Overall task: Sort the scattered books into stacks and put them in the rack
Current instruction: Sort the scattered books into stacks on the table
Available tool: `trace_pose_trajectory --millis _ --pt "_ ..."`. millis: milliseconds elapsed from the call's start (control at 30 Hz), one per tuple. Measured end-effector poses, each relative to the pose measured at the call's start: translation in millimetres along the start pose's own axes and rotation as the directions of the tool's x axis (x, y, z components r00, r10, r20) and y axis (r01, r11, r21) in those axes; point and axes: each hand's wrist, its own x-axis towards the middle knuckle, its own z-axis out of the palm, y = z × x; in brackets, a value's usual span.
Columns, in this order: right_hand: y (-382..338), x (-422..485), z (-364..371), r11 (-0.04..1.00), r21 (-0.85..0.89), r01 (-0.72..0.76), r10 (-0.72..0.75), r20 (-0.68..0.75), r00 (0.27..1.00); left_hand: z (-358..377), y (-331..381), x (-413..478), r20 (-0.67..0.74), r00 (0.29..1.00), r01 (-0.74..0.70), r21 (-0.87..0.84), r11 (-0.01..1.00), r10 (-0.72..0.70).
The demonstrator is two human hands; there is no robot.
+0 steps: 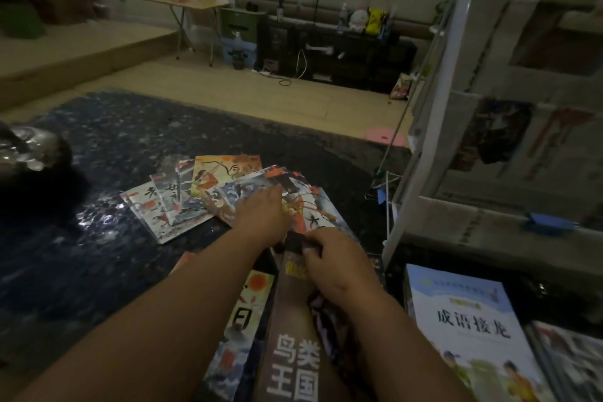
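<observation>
Brown glossy cover nearest the camera: a tall brown book [293, 362] with white characters is lying lengthwise toward the viewer, and the right hand [336, 266] is gripping its far end, fingers curled over the edge. Just right of it, a pale blue book [470, 320] is sitting on top of a small pile; just left, a sun-cover book [251, 297] is showing partly under the left forearm. Further out, the left hand [261, 215] is lying palm-down on a fan of thin picture books [176, 202], fingers stretched forward and holding nothing that can be made out. The fan is overlapping loosely on a dark blue rug [114, 140]; these books are still unsorted and none from it is in the rack. The white rack [421, 147] is standing at the right, close beside the piles, with some books or papers already hanging in its upper tier. Beyond, wooden floor [261, 98] and a black cabinet [342, 52] are showing dimly. Judged risks: the slick covers are likely to be sliding on one another, so raking the fan with a flat hand could be spreading it instead of squaring it. The brown book, held at one end only, could be swinging down and knocking the pale blue pile. The dim light could be causing mis-sorted covers.
</observation>
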Motion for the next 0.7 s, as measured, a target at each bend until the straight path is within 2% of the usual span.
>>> trace_pose_trajectory --millis 133,333,467,533,600,700 --pt "6 4 1 0.999 0.031 -0.022 0.021 0.008 1.000 0 2 14 0.077 0.993 0.078 0.125 0.989 -0.088" --pt "8 -1 -4 0.999 0.039 -0.022 0.021 0.003 1.000 1 1 22 0.027 0.997 0.071 0.170 0.983 -0.077" --pt "7 -3 -7 0.999 0.048 -0.021 0.021 -0.003 1.000 -11 -2 15 -0.137 0.986 0.120 0.198 0.973 -0.093" --pt "6 -4 -8 0.998 0.065 -0.018 0.019 -0.012 1.000 -20 -5 6 -0.208 0.964 0.172 0.008 0.985 -0.166" --pt "1 -6 -9 0.996 0.084 -0.017 0.019 -0.021 1.000 -28 -11 -5 -0.231 0.937 0.218 -0.193 0.957 -0.261" --pt "-11 -10 -10 0.995 0.102 -0.001 0.003 -0.023 1.000 -38 -25 -25 -0.249 0.900 0.260 -0.354 0.899 -0.358"
